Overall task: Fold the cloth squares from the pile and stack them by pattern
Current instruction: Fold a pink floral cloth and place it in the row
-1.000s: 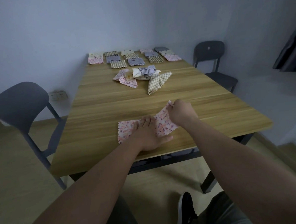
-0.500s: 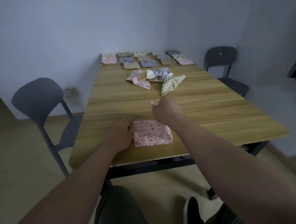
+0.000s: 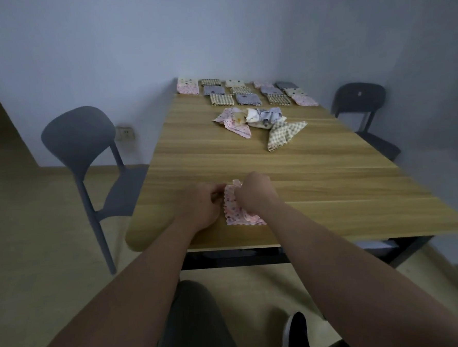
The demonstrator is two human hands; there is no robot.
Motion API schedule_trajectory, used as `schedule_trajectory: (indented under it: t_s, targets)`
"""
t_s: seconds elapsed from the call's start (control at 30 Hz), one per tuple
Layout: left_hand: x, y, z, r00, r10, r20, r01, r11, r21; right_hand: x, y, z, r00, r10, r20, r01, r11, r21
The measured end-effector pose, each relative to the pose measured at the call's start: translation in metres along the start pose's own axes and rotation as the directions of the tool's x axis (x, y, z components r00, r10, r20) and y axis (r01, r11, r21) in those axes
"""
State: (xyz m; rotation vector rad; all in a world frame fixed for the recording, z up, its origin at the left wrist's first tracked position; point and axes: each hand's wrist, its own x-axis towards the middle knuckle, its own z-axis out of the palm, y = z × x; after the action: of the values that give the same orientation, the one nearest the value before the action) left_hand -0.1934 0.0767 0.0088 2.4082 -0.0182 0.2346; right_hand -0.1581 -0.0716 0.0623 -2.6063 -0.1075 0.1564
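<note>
While the wooden table (image 3: 316, 178) stretches ahead, the unfolded pile (image 3: 259, 123) sits mid-table, and my left hand (image 3: 201, 206) and right hand (image 3: 253, 192) both pinch the pink cloth (image 3: 237, 213) near my edge.

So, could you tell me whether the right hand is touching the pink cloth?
Touching. The head view shows the right hand pinching the pink cloth's far edge, lifted off the table.
</note>
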Motion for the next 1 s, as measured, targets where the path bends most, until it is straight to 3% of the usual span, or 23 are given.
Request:
schedule_trajectory:
  t_s: [0.2,0.4,0.53,0.63,0.7,0.77,0.83,0.93,1.0]
  targets:
    - [0.000,0.000,0.001,0.999,-0.035,0.018,0.036,0.998,-0.052,0.006,0.001,0.009,1.000,-0.021,-0.016,0.021,0.999,0.030]
    - [0.002,-0.005,0.004,1.000,-0.021,0.005,0.022,0.999,-0.048,0.006,0.001,0.018,0.997,-0.081,-0.015,0.080,0.996,-0.044]
    - [0.006,-0.009,0.007,0.998,-0.058,-0.028,0.056,0.996,-0.068,0.007,0.011,0.015,0.987,-0.147,-0.071,0.152,0.986,0.070]
    - [0.005,-0.004,0.011,0.995,0.051,-0.084,-0.052,0.999,-0.012,0.007,0.025,0.007,0.962,-0.168,-0.216,0.201,0.970,0.140]
    - [0.001,0.000,0.012,0.982,0.180,-0.049,-0.173,0.977,0.127,0.006,0.038,0.002,0.934,-0.230,-0.274,0.242,0.970,0.010]
    - [0.000,0.002,0.015,0.963,0.267,0.042,-0.268,0.923,0.276,0.008,0.053,0.001,0.914,-0.338,-0.225,0.301,0.936,-0.181]
    - [0.000,0.000,0.016,0.952,0.275,0.136,-0.306,0.884,0.353,0.007,0.063,0.003,0.930,-0.363,-0.060,0.331,0.896,-0.295]
    - [0.003,0.000,0.018,0.942,0.229,0.245,-0.318,0.842,0.437,0.005,0.080,0.008,0.940,-0.302,0.157,0.339,0.873,-0.351]
    - [0.005,0.002,0.017,0.943,0.187,0.274,-0.303,0.824,0.479,0.003,0.090,0.012,0.941,-0.278,0.195,0.331,0.880,-0.340]
